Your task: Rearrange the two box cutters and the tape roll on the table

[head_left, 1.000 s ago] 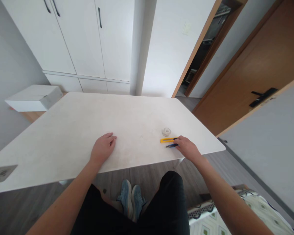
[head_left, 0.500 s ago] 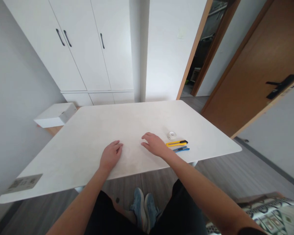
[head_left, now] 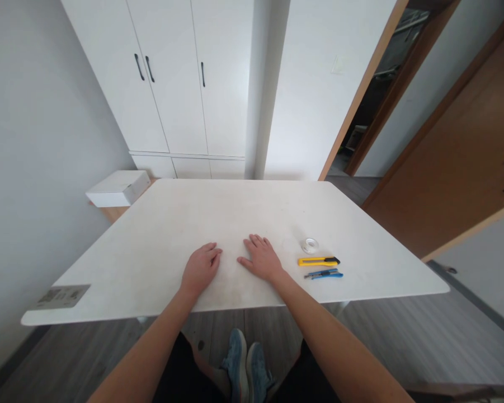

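white, faintly mottled stone-look table [head_left: 159, 224] fills the middle of the head view, and both bare hands lie flat on it near its front edge. the left hand [head_left: 200, 270] rests palm down with the fingers together and stretched out, gripping nothing. the right hand [head_left: 260, 259] rests just beside it, also palm down, its fingers slightly fanned and the thumb pointing toward the left hand; it is empty too, and a narrow strip of tabletop separates the two hands.

to the right of the right hand, apart from it, three small things lie in a cluster. a yellow utility knife [head_left: 318, 261] with a black tip lies flat, roughly parallel to the front edge. just in front of it, closer to the person, lies a blue pen [head_left: 324, 274], also roughly parallel, near but not clearly touching the knife. just behind the knife sits a small roll of clear tape [head_left: 309, 245], lying flat.

a grey printed label [head_left: 59, 296] sits at the table's front left corner. beyond the left edge a white box [head_left: 118, 188] rests on a low wooden surface. white cabinets [head_left: 172, 78] with dark handles stand behind, and a brown wooden door [head_left: 453, 151] stands at the right. below the table edge are dark trousers and blue-grey shoes [head_left: 245, 369] on a grey plank floor.
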`<state>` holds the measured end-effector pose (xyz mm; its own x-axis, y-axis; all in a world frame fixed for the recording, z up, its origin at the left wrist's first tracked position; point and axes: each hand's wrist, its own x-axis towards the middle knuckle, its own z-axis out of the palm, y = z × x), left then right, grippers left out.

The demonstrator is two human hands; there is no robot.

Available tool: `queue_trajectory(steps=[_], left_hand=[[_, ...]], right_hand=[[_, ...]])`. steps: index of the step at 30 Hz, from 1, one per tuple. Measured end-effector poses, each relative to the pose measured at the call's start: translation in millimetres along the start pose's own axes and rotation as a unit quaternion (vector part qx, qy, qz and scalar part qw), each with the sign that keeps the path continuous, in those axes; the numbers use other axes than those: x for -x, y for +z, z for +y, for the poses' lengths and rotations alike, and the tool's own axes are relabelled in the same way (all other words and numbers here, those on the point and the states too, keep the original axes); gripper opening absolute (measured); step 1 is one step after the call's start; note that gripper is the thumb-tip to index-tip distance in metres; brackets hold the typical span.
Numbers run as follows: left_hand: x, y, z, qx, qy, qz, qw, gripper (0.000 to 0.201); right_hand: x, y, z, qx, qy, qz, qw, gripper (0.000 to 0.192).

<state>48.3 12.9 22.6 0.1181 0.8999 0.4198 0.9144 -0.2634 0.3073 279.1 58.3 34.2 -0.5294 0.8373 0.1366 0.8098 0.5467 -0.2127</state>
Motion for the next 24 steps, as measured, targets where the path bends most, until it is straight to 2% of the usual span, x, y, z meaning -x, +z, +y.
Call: queue_trajectory(steps=[24], left_hand=[[1.2, -1.4, 1.6, -0.004, 0.001, -0.001, 1.0, 0.035]], right_hand=[[0.3, 0.9, 1.6, -0.011, -0.001, 0.009, 1.0, 0.072]])
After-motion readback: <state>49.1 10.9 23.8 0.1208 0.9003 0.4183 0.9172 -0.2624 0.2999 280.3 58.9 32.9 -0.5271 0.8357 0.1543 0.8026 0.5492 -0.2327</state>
